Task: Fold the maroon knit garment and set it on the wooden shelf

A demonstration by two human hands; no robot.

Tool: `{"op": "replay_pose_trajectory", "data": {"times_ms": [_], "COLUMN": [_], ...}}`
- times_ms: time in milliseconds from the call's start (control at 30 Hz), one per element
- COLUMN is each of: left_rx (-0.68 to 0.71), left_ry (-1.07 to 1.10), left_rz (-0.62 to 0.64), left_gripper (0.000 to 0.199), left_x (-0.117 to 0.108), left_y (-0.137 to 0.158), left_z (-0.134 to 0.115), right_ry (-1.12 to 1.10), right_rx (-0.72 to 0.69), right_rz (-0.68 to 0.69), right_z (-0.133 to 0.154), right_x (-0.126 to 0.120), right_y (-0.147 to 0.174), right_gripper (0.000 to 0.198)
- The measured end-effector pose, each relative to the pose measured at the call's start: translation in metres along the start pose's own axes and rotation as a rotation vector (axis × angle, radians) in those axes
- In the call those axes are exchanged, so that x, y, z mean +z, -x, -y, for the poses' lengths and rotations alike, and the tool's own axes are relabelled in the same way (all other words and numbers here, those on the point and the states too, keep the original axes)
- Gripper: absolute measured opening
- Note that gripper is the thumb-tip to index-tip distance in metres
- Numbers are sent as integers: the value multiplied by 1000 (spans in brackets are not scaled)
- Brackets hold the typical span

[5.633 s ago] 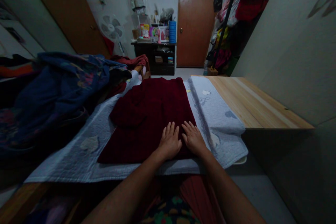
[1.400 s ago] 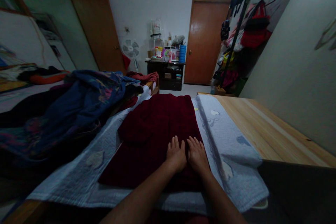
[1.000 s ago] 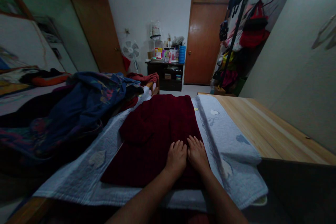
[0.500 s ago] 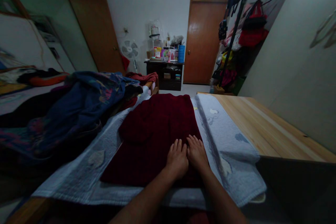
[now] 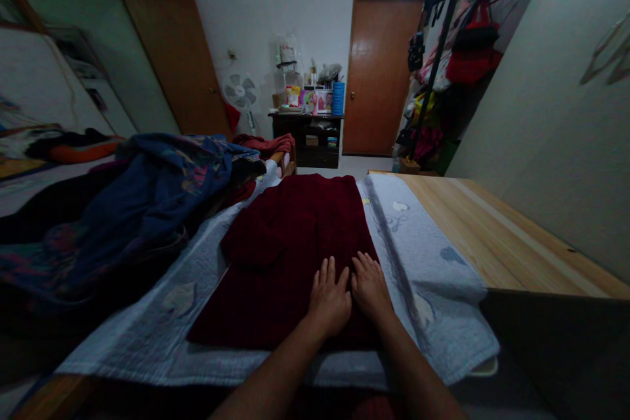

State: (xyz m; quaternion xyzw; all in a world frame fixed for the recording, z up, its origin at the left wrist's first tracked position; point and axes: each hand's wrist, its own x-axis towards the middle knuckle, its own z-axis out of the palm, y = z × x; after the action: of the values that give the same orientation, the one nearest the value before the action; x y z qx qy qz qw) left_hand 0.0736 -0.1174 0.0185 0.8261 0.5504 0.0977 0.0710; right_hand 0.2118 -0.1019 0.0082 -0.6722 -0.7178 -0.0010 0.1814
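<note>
I count two hands, one garment. Dark red garment [image 5: 290, 236], plain, plush-looking, few creases, rounded fold at its 9 o'clock; lies mid-view, spread on one pale blue quilted cover [image 5: 423, 256]. Left hand [image 5: 329, 300] and right hand [image 5: 371, 285] side by side around its 4 o'clock: palms down, fingers extended, each grip loose, nothing clasped. One clothes heap [image 5: 152, 190] at 10, one wooden board [image 5: 516, 236] at 3, two doors [image 5: 378, 65] at 11 and 1.
</note>
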Motion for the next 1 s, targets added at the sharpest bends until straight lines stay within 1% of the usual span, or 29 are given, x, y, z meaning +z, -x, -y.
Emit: {"op": "replay_pose_trajectory", "data": {"times_ms": [233, 433, 567, 700, 800, 900, 1000], "left_rx": [-3, -17, -13, 4, 6, 10, -8], "left_ry": [-17, -33, -16, -32, -27, -9, -13], "left_rz": [-3, -5, -11, 20, 16, -3, 5], "left_gripper": [59, 58, 55, 57, 58, 61, 63], "left_x": [1, 3, 4, 2, 1, 1, 1], "left_y": [1, 1, 1, 1, 1, 2, 2], "left_z": [0, -1, 1, 2, 2, 1, 0], "right_ry": [-39, -32, -15, -8, -10, -29, -57], "right_rx": [-50, -39, -41, -42, -39, -60, -88], "right_rz": [-20, 36, 48, 18, -19, -43, -58], "right_z": [-3, -2, 1, 4, 4, -1, -9], "right_x": [-2, -3, -6, -10, -13, -13, -12], "right_y": [8, 13, 14, 17, 19, 21, 24], "right_gripper": [43, 46, 48, 48, 44, 41, 40]}}
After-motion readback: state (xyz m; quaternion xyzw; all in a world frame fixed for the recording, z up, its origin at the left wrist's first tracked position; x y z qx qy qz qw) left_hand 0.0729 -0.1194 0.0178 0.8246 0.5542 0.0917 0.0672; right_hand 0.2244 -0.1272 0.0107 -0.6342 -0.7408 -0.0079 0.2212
